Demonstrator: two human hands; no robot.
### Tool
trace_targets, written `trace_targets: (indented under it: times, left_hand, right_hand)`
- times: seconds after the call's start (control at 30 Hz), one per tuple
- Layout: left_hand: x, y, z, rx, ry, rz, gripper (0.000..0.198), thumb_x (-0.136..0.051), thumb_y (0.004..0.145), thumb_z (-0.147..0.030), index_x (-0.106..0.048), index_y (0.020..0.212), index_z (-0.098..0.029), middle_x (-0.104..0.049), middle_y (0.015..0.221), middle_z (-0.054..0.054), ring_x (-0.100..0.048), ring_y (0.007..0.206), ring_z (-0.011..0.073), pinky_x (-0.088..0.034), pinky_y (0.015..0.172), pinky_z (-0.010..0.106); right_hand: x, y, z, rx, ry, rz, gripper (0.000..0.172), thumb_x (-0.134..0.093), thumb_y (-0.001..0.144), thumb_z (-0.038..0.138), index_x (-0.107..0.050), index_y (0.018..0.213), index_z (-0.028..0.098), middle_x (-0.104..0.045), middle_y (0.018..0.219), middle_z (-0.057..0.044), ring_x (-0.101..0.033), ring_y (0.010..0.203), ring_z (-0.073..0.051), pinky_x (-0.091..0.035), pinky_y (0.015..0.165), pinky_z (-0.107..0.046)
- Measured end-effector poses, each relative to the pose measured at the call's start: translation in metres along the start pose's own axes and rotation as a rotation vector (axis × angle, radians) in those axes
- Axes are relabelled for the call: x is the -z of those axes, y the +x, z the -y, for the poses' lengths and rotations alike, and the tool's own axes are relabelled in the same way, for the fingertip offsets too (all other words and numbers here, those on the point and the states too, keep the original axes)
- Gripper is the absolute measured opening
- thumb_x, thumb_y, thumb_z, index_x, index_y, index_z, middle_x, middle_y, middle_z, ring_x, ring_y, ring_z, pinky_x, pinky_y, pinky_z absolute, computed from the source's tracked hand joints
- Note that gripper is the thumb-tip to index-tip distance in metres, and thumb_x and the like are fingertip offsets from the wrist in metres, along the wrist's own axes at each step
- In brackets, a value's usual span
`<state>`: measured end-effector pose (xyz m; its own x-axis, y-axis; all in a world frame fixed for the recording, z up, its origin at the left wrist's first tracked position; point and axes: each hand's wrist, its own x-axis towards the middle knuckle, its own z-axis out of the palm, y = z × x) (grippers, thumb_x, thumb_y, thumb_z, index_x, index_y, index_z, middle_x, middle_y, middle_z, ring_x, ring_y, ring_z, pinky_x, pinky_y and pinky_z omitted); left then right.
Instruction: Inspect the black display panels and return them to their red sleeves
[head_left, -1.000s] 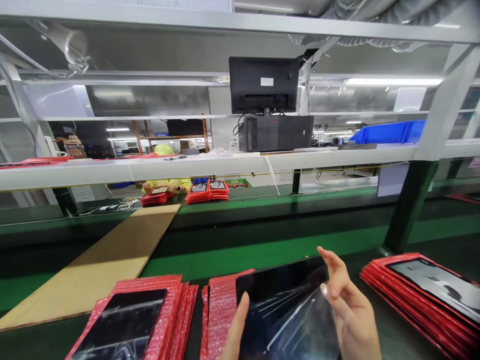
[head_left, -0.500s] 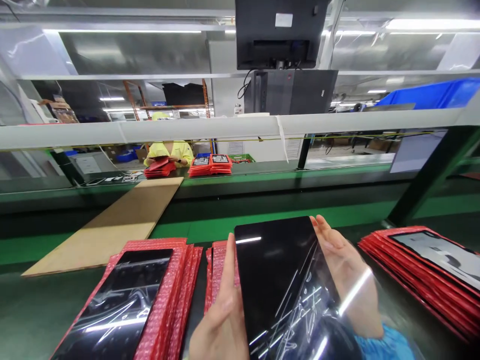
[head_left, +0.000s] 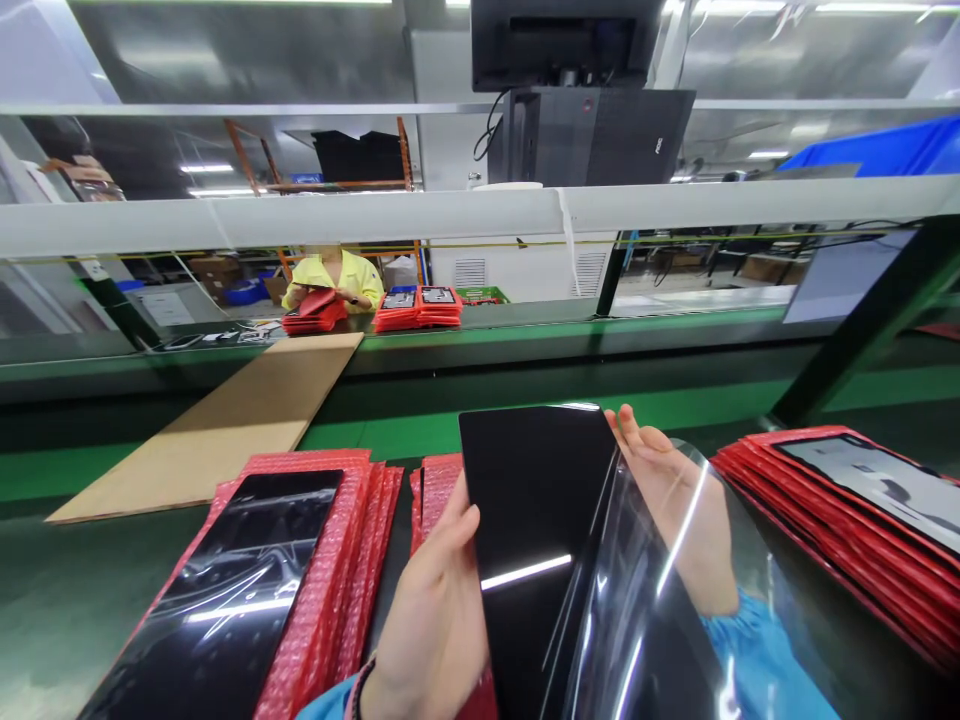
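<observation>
Between both hands, a glossy black screen panel (head_left: 532, 490) is held up and tilted towards me. My left hand (head_left: 439, 605) grips its left edge, the thumb lying along the side. At the upper right edge, the fingers of my right hand (head_left: 679, 510) hold the panel. A clear plastic film (head_left: 637, 620) bulges away from the panel's right part and spreads in front of my right hand and sleeve. To the left, another black panel (head_left: 225, 590) with wrinkled clear film lies on a stack of red bubble-wrap pouches (head_left: 319, 600).
More red pouches (head_left: 435, 490) lie partly behind my left hand. On the right stands a stack of red pouches (head_left: 832, 530) topped by a grey-white panel (head_left: 877, 480). A tan board (head_left: 225, 420) spans the green-edged bench at left. Across it, a person in yellow (head_left: 334, 280) handles red pouches.
The clear film has lifted further off the panel and now bulges out to the right. My left thumb shows more at the panel's edge, and the camera view has tilted down.
</observation>
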<state>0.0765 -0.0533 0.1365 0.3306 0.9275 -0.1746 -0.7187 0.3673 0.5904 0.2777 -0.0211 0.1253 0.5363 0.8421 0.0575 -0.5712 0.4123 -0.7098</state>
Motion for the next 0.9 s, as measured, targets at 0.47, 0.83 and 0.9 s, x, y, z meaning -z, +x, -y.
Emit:
trace_targets:
  times: [0.47,0.83,0.9]
  left_hand:
    - [0.012,-0.006,0.008,-0.077,0.058,0.546,0.099,-0.058,0.045,-0.011,-0.038,0.14,-0.029,-0.048,0.14,-0.002,-0.021,0.14,0.0312,-0.021,0.113,0.045]
    - [0.015,-0.002,0.002,-0.01,-0.08,0.566,0.089,-0.051,0.051,-0.01,-0.043,0.137,-0.029,-0.057,0.131,0.0,-0.039,0.132,0.0271,-0.022,0.112,0.044]
    - [0.015,-0.001,0.002,0.02,-0.126,0.59,0.085,-0.05,0.053,-0.01,-0.044,0.136,-0.028,-0.06,0.127,0.001,-0.042,0.129,0.0271,-0.023,0.111,0.046]
  right_hand:
    - [0.003,0.0,-0.005,-0.041,0.026,0.008,0.013,-0.064,0.049,0.01,-0.063,0.05,0.024,-0.073,0.087,-0.001,-0.051,0.123,-0.026,-0.025,0.118,-0.042]
    - [0.007,0.003,-0.01,-0.042,0.012,0.072,0.011,-0.067,0.05,0.012,-0.064,0.053,0.023,-0.071,0.086,-0.003,-0.052,0.122,-0.03,-0.021,0.119,-0.046]
    - [0.008,0.005,-0.011,-0.052,0.016,0.068,0.012,-0.067,0.05,0.012,-0.063,0.051,0.023,-0.071,0.086,-0.004,-0.052,0.122,-0.029,-0.022,0.119,-0.044]
